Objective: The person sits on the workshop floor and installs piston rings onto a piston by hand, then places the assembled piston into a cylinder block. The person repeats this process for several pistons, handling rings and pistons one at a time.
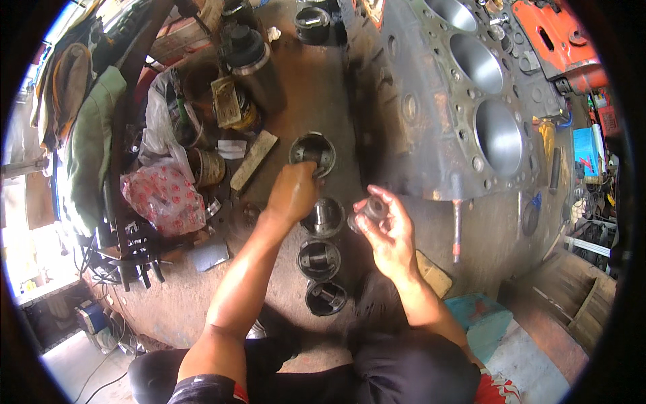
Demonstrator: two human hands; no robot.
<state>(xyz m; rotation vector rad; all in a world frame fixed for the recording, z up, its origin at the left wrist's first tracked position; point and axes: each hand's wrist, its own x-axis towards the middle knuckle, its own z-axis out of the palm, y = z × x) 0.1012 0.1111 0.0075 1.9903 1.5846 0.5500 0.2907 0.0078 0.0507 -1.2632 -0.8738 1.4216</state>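
Several engine pistons stand in a row on the bench, open ends up, their cross pins showing inside. My left hand (294,194) is closed at the near rim of the farthest piston in this row (323,143). Its fingertips reach into the piston's mouth, and what they pinch is hidden. Closer to me come a second piston (323,219), a third piston (319,261) and a tilted piston (326,298). To the right of the second, my right hand (392,232) grips a short dark metal cylinder (374,207) between thumb and fingers.
A large engine block (431,114) with wide bores fills the right. Left of the pistons lie a wooden strip (253,161), a red-patterned plastic bag (165,198) and a rusty can (207,167). A flask (249,57) and another piston (313,25) stand far back. A teal box (478,323) sits lower right.
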